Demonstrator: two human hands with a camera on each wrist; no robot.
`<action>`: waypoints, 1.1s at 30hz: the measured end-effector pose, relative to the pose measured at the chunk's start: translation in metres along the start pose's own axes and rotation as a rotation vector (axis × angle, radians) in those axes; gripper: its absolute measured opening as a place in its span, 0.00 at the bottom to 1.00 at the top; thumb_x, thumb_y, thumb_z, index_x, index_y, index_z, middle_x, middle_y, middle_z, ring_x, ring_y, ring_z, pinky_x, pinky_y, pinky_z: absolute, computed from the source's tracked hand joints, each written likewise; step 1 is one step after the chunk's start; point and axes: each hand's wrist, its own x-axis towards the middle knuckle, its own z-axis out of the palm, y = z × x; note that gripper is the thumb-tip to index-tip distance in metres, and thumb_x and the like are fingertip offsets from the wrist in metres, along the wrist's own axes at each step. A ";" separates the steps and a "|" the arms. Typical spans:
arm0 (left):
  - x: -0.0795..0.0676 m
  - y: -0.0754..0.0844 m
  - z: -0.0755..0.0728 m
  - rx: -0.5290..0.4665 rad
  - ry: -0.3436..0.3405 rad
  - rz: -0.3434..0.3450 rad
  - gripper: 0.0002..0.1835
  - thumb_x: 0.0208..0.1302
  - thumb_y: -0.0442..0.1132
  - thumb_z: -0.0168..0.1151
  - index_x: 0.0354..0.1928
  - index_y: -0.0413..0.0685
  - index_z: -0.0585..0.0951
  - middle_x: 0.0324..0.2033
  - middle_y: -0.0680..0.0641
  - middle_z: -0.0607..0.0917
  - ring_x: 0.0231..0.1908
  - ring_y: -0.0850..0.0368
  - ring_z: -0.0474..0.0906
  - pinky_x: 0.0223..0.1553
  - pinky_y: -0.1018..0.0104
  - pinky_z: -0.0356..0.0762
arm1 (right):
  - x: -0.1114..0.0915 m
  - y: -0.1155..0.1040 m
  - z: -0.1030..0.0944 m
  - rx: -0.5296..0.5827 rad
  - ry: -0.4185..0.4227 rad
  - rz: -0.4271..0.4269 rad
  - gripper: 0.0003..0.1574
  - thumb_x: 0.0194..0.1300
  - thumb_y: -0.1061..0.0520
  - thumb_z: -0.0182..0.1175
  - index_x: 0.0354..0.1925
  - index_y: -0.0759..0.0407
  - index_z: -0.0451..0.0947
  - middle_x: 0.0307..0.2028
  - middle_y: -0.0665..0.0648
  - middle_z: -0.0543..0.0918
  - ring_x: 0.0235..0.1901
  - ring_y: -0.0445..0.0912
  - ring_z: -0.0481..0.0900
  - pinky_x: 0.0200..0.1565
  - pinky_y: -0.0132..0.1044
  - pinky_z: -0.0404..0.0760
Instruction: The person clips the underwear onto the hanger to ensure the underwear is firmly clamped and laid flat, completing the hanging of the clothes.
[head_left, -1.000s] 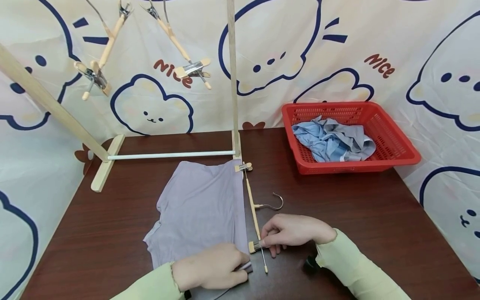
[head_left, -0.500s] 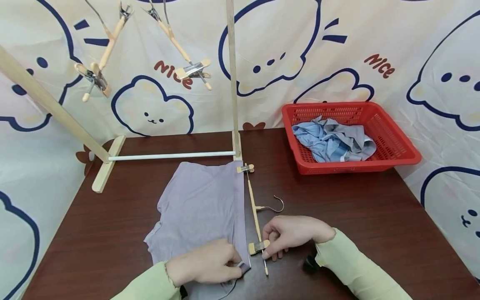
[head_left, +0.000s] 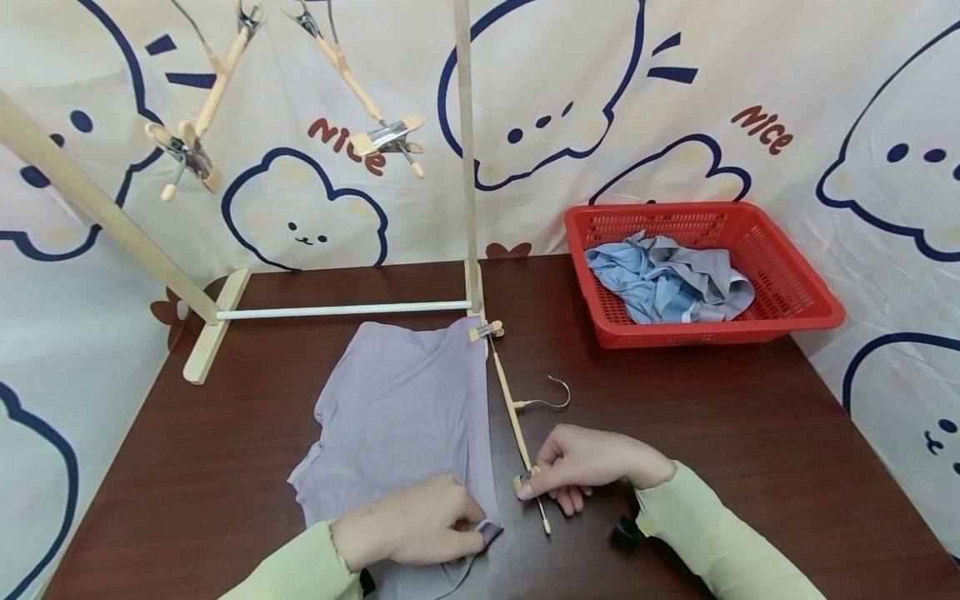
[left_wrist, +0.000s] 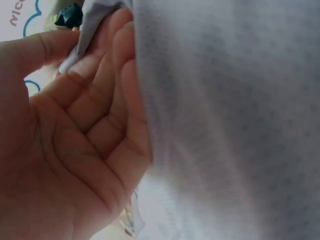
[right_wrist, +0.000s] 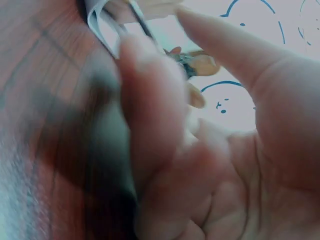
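A lavender garment lies flat on the table with its straight banded edge to the right. My left hand pinches the near corner of that edge; in the left wrist view the cloth hangs past the curled fingers. Beside the edge lies a wooden clip hanger with a metal hook. Its far clip sits at the garment's far corner. My right hand holds the near clip between thumb and fingers, apart from the cloth. The right wrist view is blurred around the fingers.
A red basket with blue and grey clothes stands at the back right. At the back left is a wooden rack with a white bar. Two clip hangers hang above it. A patterned cloth covers the walls.
The hanger's near end has swung right, away from the garment's edge, with my right hand on its clip. My left hand shifted slightly left, then stayed at the corner.
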 end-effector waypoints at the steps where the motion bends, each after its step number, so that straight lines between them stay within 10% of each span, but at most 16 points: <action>1: 0.000 0.000 -0.001 0.001 0.005 -0.003 0.22 0.58 0.35 0.62 0.13 0.58 0.63 0.10 0.70 0.57 0.12 0.79 0.49 0.13 0.77 0.52 | 0.001 0.001 0.000 0.013 0.019 0.000 0.31 0.65 0.39 0.67 0.17 0.60 0.81 0.13 0.57 0.81 0.11 0.41 0.73 0.15 0.29 0.65; 14: 0.005 -0.001 -0.013 0.061 0.212 0.002 0.20 0.69 0.37 0.59 0.19 0.61 0.65 0.13 0.69 0.59 0.16 0.78 0.56 0.17 0.78 0.57 | 0.004 0.000 0.002 0.160 0.116 -0.021 0.40 0.79 0.41 0.50 0.15 0.64 0.65 0.11 0.53 0.72 0.11 0.41 0.64 0.18 0.31 0.65; 24: 0.005 0.001 -0.013 0.099 0.237 0.168 0.21 0.62 0.35 0.63 0.18 0.57 0.64 0.15 0.65 0.61 0.18 0.79 0.54 0.18 0.80 0.55 | 0.002 0.001 -0.002 0.021 0.114 -0.102 0.37 0.81 0.44 0.49 0.16 0.62 0.70 0.10 0.49 0.66 0.13 0.39 0.62 0.23 0.29 0.63; 33: 0.005 0.002 -0.012 0.110 0.255 0.221 0.21 0.61 0.35 0.64 0.17 0.55 0.64 0.15 0.64 0.61 0.18 0.79 0.53 0.18 0.81 0.54 | 0.002 0.004 -0.003 0.112 0.160 -0.076 0.37 0.78 0.44 0.53 0.16 0.65 0.69 0.11 0.49 0.65 0.12 0.39 0.58 0.17 0.30 0.56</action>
